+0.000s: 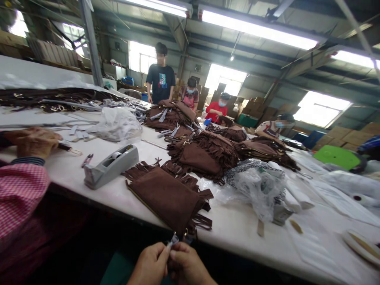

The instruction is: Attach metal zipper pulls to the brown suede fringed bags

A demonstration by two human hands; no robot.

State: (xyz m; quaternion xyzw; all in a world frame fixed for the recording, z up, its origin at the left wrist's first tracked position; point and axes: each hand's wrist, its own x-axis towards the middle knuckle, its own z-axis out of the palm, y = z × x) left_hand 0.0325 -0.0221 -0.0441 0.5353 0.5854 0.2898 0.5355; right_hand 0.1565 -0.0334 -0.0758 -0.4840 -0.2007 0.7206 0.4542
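Though pinched together, hands (169, 263) at bag (169, 198)

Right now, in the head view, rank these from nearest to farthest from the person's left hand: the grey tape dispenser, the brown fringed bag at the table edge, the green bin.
From the left hand:
1. Brown fringed bag, just above it, at the table edge.
2. Grey tape dispenser, up and to the left.
3. Green bin, far right, beyond the table.

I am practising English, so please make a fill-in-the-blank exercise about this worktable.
1. The bag nearest the two hands is ____ in colour.
2. Both hands, left hand and right hand, pinch one small clear ____ between their fingers.
3. The grey tape dispenser stands to the ____ of that bag.
4. The bags have ____ along their edges.

Missing words: brown; piece; left; fringes
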